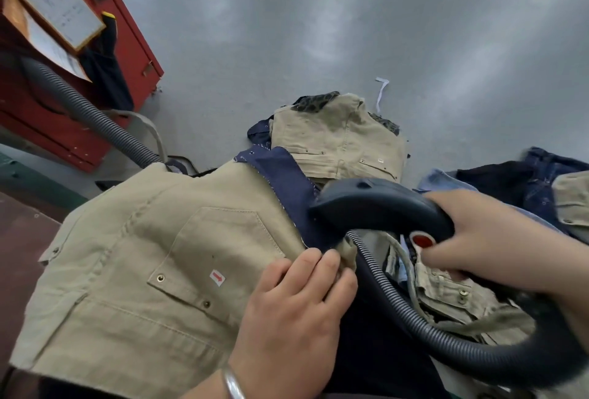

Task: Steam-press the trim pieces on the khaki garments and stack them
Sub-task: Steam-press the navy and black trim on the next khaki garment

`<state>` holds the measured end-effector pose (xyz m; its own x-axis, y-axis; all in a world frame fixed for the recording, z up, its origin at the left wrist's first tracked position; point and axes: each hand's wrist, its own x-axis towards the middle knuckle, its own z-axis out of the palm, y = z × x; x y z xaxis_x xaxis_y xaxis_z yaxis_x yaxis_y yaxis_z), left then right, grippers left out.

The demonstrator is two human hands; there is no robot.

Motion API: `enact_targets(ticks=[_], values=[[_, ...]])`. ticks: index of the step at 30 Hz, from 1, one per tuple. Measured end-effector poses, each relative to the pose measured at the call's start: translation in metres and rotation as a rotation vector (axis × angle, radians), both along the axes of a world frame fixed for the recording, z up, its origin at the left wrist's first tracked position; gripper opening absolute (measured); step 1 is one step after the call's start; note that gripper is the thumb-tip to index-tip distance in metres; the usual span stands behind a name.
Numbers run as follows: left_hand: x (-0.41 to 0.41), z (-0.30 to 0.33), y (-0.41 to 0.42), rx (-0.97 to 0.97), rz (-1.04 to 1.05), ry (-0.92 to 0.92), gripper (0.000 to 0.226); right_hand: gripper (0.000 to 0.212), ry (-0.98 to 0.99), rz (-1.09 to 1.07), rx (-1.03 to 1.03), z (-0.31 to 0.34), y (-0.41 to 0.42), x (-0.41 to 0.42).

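Observation:
A khaki garment (137, 271) with a snap-buttoned pocket and a small red-arrow sticker lies spread in front of me. Its navy dotted trim piece (280, 182) runs along the right edge. My left hand (296, 303) presses flat on the garment's right edge, fingers together, beside the trim. My right hand (490, 239) grips the handle of a dark blue steam iron (379, 210), thumb near its red button; the iron's nose sits over the trim. A stack of khaki garments (338, 140) lies further back.
The iron's ribbed grey hose (446, 331) loops low at the right; another hose (86, 108) runs at the left. A red cabinet (127, 32) stands back left. More khaki and denim pieces (541, 188) pile at the right. A grey floor lies beyond.

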<state>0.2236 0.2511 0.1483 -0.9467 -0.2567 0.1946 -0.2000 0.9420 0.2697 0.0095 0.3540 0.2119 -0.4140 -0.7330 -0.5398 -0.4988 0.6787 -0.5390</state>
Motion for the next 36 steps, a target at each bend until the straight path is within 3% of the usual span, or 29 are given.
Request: enact_targets(ticks=[10, 13, 16, 20, 25, 28, 31, 36], values=[[-0.008, 0.022, -0.008, 0.176, 0.060, -0.092, 0.031, 0.013, 0.140, -0.066, -0.179, 0.012, -0.105, -0.013], [-0.016, 0.029, -0.016, 0.186, 0.094, -0.071, 0.015, 0.017, 0.197, -0.108, -0.209, 0.026, -0.087, -0.023], [-0.016, 0.035, -0.019, 0.230, 0.007, -0.091, 0.019, 0.018, 0.263, -0.076, -0.192, 0.036, -0.053, -0.028], [-0.006, 0.039, -0.003, 0.179, -0.073, -0.113, 0.006, 0.032, 0.242, -0.095, -0.104, 0.046, -0.007, -0.015], [-0.001, 0.025, 0.022, -0.006, -0.032, 0.115, 0.045, 0.042, 0.311, -0.095, -0.049, 0.053, 0.020, 0.020], [-0.001, 0.018, 0.025, -0.077, -0.006, 0.266, 0.044, 0.047, 0.368, -0.096, -0.022, 0.054, 0.025, 0.032], [0.001, 0.010, 0.028, -0.097, 0.001, 0.243, 0.041, 0.028, 0.413, -0.083, 0.012, 0.055, 0.022, 0.043], [0.004, 0.004, 0.031, -0.061, -0.011, 0.153, 0.052, 0.024, 0.457, 0.113, 0.192, 0.041, 0.002, 0.066]])
